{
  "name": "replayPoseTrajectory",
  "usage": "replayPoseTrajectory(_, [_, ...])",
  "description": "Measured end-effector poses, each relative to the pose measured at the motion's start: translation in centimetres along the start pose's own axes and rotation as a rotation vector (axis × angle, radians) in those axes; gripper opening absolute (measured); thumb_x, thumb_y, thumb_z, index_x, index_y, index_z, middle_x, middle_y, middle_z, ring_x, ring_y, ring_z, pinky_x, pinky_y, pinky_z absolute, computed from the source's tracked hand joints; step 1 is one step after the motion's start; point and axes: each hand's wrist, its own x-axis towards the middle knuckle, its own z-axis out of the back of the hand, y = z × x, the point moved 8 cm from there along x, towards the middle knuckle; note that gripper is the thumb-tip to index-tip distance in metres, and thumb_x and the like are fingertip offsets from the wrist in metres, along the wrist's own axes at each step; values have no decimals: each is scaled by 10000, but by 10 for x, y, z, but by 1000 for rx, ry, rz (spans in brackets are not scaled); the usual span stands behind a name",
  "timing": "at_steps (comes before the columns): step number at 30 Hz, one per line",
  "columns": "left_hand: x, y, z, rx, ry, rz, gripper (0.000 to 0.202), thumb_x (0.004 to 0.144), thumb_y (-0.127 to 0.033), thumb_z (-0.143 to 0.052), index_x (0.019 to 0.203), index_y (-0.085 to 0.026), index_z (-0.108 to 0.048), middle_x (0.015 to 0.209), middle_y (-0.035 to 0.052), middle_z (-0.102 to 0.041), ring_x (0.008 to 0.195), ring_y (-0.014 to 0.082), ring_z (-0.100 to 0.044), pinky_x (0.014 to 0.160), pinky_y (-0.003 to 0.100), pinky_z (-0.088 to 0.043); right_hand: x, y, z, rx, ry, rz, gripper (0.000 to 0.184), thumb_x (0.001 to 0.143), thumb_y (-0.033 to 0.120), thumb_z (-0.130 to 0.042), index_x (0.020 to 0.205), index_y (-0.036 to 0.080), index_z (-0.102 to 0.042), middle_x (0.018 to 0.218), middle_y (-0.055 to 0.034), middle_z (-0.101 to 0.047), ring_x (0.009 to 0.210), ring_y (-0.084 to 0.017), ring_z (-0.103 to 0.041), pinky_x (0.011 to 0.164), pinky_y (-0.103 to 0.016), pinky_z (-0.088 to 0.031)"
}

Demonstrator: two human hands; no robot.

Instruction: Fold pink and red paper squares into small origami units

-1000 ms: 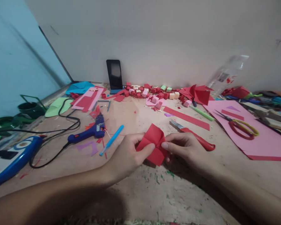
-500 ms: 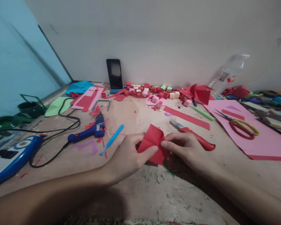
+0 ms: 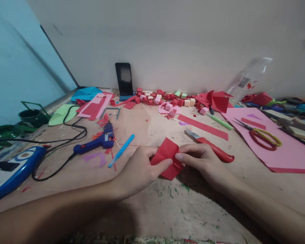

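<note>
A creased piece of red paper [image 3: 167,150] is held up between both hands, just above the table. My left hand [image 3: 144,166] grips its left side, thumb lying across the front and fingers behind it. At the right edge, my right hand [image 3: 202,159] pinches the same paper between thumb and fingers; those fingertips are partly hidden. Close beyond my right hand lies a red-handled utility knife [image 3: 215,149] with its blade out. To the left of my left hand rests a light-blue pen-like tool [image 3: 122,150].
A blue glue gun [image 3: 99,142] lies at left with its black cord. Small folded paper cubes [image 3: 157,100] crowd the back, beside an upright phone [image 3: 124,79]. Scissors [image 3: 263,135] rest on pink paper [image 3: 289,152] at right. A clear bottle [image 3: 250,79] leans against the wall.
The red paper's top corner has tipped slightly down and to the right, and its right part looks more folded in. Both hands keep their hold, nearly in place.
</note>
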Motion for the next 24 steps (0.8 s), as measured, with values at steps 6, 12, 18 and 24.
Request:
replayPoseTrajectory(6, [1,3,-1,37,16,27,250,871,-281,-672,670,-132,-685,653,-5,-641,595,112,-512,528,208,-370,1,3,-2,-24,36,20,305,816,390,-774,601,186,-703,622,-7,-630,610,-143,-519,600,-280,-394])
replayPoseTrajectory(12, [1,4,-2,68,31,18,243,868,-275,-663,666,-138,-660,629,-27,-596,573,102,-479,513,212,-345,1,3,2,-46,6,36,347,838,410,-744,581,189,-667,598,0,-600,607,-148,-501,603,-291,-370])
replayPoseTrajectory(18, [0,2,-1,84,18,35,287,858,-297,-678,621,-144,-626,585,-42,-538,543,93,-429,498,211,-317,0,1,3,-44,-24,26,383,844,416,-721,545,198,-624,576,3,-566,587,-149,-472,586,-299,-360])
replayPoseTrajectory(24, [-1,-1,3,37,-37,5,234,876,-306,-654,722,-138,-710,706,17,-698,641,143,-585,586,230,-441,0,7,-6,-133,67,17,430,824,507,-768,566,193,-627,579,-12,-586,563,-150,-505,541,-287,-391])
